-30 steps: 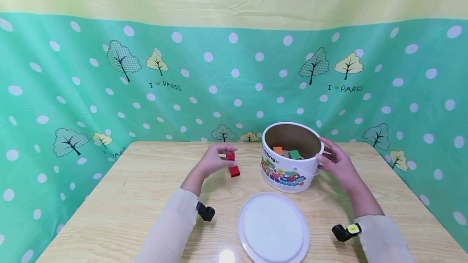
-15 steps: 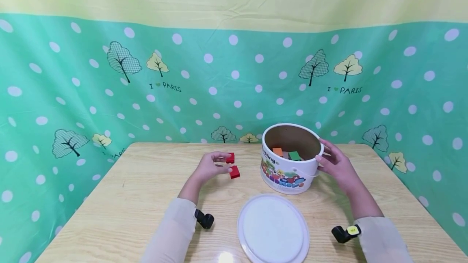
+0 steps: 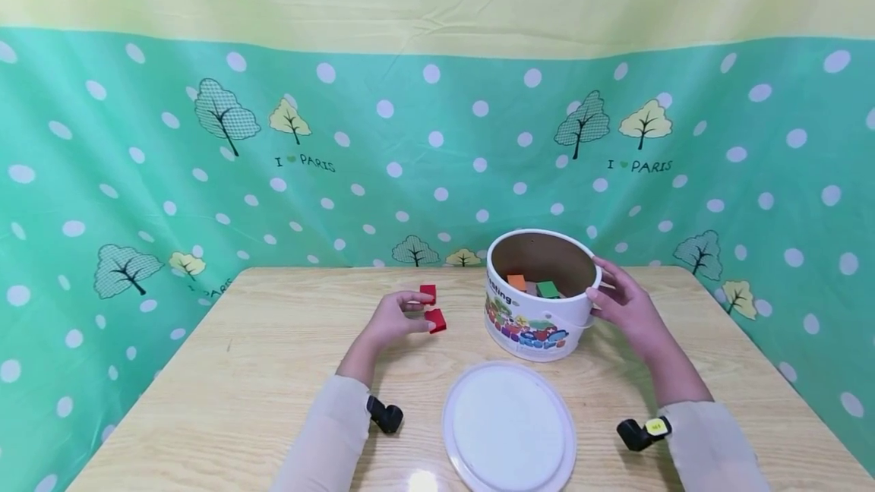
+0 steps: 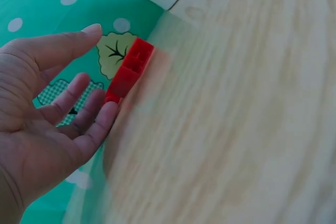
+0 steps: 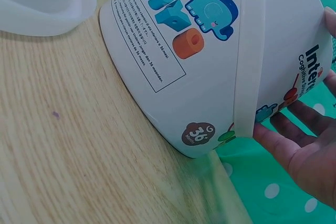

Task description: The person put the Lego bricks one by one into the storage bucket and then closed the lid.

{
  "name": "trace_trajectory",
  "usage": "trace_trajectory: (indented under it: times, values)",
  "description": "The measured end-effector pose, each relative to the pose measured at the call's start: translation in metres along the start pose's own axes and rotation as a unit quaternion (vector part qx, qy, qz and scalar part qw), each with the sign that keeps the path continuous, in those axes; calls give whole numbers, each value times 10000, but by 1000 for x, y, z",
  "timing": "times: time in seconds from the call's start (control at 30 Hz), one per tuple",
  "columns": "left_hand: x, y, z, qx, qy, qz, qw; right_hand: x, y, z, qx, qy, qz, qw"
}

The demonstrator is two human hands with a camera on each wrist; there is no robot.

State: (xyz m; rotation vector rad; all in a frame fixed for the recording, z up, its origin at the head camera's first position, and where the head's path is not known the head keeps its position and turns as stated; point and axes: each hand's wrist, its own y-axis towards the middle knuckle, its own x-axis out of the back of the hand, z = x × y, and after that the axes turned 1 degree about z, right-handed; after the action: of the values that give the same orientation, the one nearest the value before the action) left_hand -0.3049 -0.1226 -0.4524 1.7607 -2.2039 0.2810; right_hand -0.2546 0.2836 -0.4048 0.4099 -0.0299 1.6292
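Observation:
My left hand (image 3: 396, 320) reaches toward two small red blocks on the table, thumb and fingers apart. Its fingertips are at the far red block (image 3: 428, 292), and its thumb tip overlaps the near red block (image 3: 435, 320). In the left wrist view, a fingertip meets the lower end of a red block (image 4: 131, 69) while the thumb stands off it. My right hand (image 3: 627, 301) holds the right side of a white toy-block bucket (image 3: 529, 332), thumb at the rim and fingers against the wall. The right wrist view shows the printed bucket wall (image 5: 210, 87) and the fingers on it.
Orange (image 3: 516, 282) and green (image 3: 548, 289) blocks show inside the open bucket. A round white lid (image 3: 509, 427) lies flat in front of it on the wooden table (image 3: 239, 393). A green dotted curtain (image 3: 355, 211) hangs behind the table.
My left hand has drawn back slightly and lowered toward the red blocks, and more of the far block now shows. My right hand stays on the bucket.

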Motion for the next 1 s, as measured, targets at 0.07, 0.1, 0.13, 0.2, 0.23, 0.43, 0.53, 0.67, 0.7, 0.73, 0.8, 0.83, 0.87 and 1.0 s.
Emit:
trace_trajectory:
  times: [0.07,0.1,0.13,0.2,0.23,0.43,0.53,0.67,0.7,0.73,0.8,0.83,0.87,1.0]
  values:
    - [0,0,1,-13,123,54,9999,-1,0,1,10,-2,3,10000]
    - [0,-1,1,-33,205,86,9997,-1,0,1,20,-1,3,10000]
    - [-1,-1,1,-56,292,124,9995,-1,0,2,34,-5,-1,10000]
    - [-1,-2,1,-84,515,210,9984,-1,-1,1,60,6,-11,10000]
    - [-1,-2,1,-119,607,254,9978,-1,-1,1,67,3,-17,10000]
    - [-2,-1,3,-111,896,340,9953,-1,-1,1,28,-36,3,10000]
    - [-3,-1,3,-52,996,278,9946,0,0,3,35,-48,24,10000]
    - [-5,-1,2,-69,1206,264,9923,1,0,3,44,-45,33,10000]
    - [-6,0,3,-77,1254,260,9917,1,0,3,34,-28,37,10000]
    - [-6,0,2,-90,1297,257,9912,1,0,2,19,-37,40,10000]
    - [-8,0,2,-86,1374,233,9902,1,1,1,-5,-14,56,10000]
    - [-8,0,3,-109,1386,219,9900,1,1,1,-8,-23,63,10000]
    - [-9,0,3,-134,1407,208,9897,1,1,1,-6,-31,64,10000]
    - [-11,-1,3,-178,1395,233,9898,0,1,0,31,-81,49,10000]
